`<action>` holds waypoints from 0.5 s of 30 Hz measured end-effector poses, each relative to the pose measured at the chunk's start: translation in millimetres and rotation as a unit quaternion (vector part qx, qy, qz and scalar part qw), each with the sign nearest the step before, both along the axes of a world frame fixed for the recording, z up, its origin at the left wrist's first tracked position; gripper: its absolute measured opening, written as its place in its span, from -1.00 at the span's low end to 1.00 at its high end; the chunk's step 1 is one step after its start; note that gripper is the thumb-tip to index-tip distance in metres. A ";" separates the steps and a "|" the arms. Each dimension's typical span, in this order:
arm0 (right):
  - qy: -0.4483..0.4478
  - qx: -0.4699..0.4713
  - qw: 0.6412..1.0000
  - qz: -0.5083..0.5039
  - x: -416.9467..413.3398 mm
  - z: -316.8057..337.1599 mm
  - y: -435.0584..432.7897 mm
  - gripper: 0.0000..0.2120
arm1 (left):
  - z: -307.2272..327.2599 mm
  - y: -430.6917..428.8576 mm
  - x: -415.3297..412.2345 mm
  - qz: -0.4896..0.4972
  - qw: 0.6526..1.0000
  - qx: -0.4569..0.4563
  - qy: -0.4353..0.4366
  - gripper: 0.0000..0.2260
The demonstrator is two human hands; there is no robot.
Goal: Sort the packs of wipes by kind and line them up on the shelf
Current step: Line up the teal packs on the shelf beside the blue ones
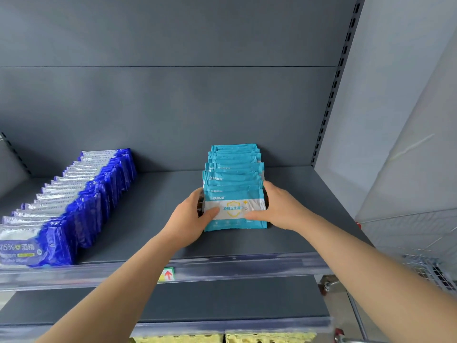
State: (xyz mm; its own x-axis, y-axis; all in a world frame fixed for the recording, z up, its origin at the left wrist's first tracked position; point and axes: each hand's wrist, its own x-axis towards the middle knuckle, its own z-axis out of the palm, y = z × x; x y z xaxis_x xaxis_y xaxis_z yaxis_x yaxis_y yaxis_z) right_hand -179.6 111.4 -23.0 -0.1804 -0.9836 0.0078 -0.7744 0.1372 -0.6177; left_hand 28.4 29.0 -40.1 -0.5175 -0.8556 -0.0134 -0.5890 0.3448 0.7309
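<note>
A row of teal packs of wipes (233, 169) stands upright on the grey shelf (158, 209), running from the middle back to the rear panel. My left hand (191, 219) and my right hand (277, 206) grip the two sides of the front teal pack (233, 209), each thumb lying across its white label. A second row of dark blue and white packs (74, 191) lines the left side of the shelf, from the front edge toward the back.
A clear plastic price rail (247, 266) with a red-arrow tag (168, 274) edges the shelf front. A lower shelf (222, 300) lies beneath, with yellow items (222, 339) under it. A wire cart (430, 268) stands at the right beside a slotted upright (333, 95).
</note>
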 end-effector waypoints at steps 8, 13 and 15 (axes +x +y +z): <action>0.145 -0.027 0.988 -0.047 -21.6 10.6 43.7 -0.34 | 9.5 20.2 -36.5 0.004 0.962 -0.271 -0.046 -0.51; 0.193 -0.048 0.976 -0.086 -71.6 12.1 94.1 -0.45 | 14.7 52.6 -110.5 -0.095 0.939 -0.331 0.017 -0.63; 0.198 -0.056 0.972 -0.114 -100.2 8.6 120.0 -0.46 | 11.6 71.6 -147.2 -0.139 0.930 -0.338 0.031 -0.63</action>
